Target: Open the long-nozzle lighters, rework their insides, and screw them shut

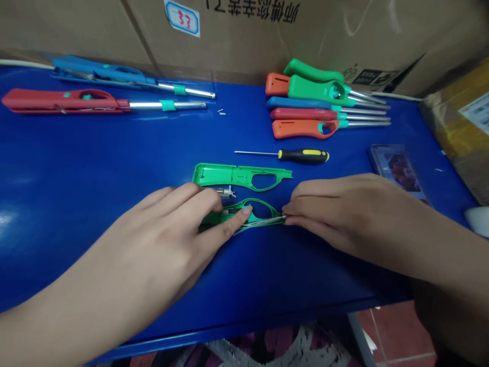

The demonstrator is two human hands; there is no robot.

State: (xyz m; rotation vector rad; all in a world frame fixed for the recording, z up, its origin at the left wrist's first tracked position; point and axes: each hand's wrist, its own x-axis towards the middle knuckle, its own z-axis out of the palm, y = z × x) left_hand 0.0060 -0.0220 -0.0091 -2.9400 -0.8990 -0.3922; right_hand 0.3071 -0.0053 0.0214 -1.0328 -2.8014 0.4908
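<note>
My left hand (179, 224) is closed on a green lighter casing half (273, 206) that lies open side up on the blue table, its fingers covering the handle end. Its thumb presses by the teal trigger (252, 214). At the casing's narrow end my right hand (332, 209) pinches a thin white wire (263, 221), its fingertips touching the tip. Just beyond lies the matching green casing half (217, 176). A small metal part with a white end (228, 192) shows between the two halves, partly hidden by my left fingers.
Behind the casing lies a yellow-and-black screwdriver (305, 155). Several assembled lighters (305, 130) rest at the back right; a red lighter (69, 101) and a blue lighter (99, 69) lie back left. Small screws (221, 112), a phone (399, 168) and cardboard boxes (237, 46) are around.
</note>
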